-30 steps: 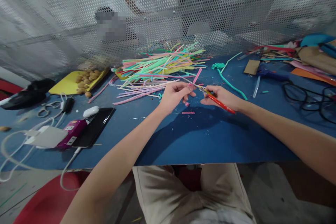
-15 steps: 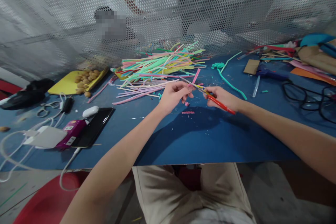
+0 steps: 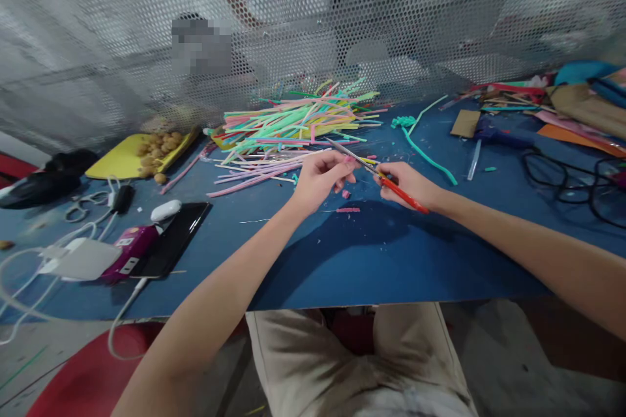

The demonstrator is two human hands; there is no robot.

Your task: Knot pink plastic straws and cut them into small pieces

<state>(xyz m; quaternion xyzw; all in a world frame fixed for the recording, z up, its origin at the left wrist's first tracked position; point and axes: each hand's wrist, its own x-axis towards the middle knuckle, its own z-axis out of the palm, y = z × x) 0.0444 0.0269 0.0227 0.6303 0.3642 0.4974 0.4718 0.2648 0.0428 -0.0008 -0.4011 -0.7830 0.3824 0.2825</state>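
My right hand point(image 3: 408, 184) is closed on red-handled scissors point(image 3: 386, 181), whose blades point up-left to my left hand. My left hand point(image 3: 320, 177) pinches a short pink straw piece right at the blades. Cut pink bits point(image 3: 348, 209) lie on the blue table point(image 3: 372, 254) just under the hands. A big heap of coloured straws point(image 3: 293, 124) lies behind my left hand.
To the left lie a phone point(image 3: 171, 244), a purple power bank point(image 3: 130, 249), a white charger with cables point(image 3: 78, 259) and a yellow tray of nuts point(image 3: 147, 151). Black cables point(image 3: 567, 182), cardboard and paper scraps crowd the right. A perforated metal screen point(image 3: 313, 19) closes the back.
The long pink straw that stuck up from my left hand is gone; only a short piece shows at the blades. Both hands stay in place.
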